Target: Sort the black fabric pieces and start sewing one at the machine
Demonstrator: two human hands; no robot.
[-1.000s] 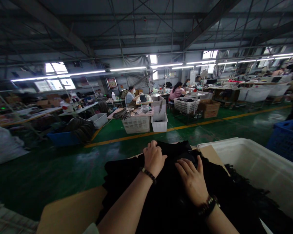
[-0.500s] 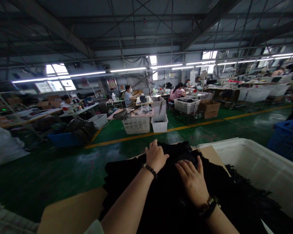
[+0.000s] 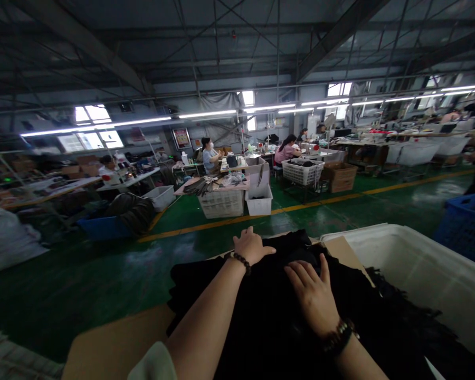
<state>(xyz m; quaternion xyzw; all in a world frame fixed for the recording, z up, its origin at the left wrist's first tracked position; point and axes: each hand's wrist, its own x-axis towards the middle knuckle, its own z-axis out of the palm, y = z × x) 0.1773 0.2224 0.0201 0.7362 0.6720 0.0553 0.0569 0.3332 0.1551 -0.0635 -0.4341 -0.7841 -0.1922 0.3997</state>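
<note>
tuck_n_fold: Left hand has crept a touch further up the frame since a second ago. The wrist has rolled so the thumb points right, and more of the pale sleeve shows at the bottom edge. Right hand hasn't budged.

bobbin_bob: yep. That right one is spread open, palm flat on the pile of black floppy cloth in the lower middle. It's holding nothing, just pressing. The left is loosely curled at the pile's far edge, and I can't tell if it's pinching cloth or only resting there.

tuck_n_fold: looks like smoothing to me. I'd keep the flat palm as the anchor and draw the far edge straight away from it, not sideways, or the layers will probably skew.

bobbin_bob: agreed, and mind the overhang. The pile sits on a brown cardboard sheet and spills into the big white plastic tub at lower right. Blue plastic crate is just behind that.

tuck_n_fold: further off, mid-frame, there's the green floor with a yellow line, then white lattice baskets, then people seated under strip lights.
</note>
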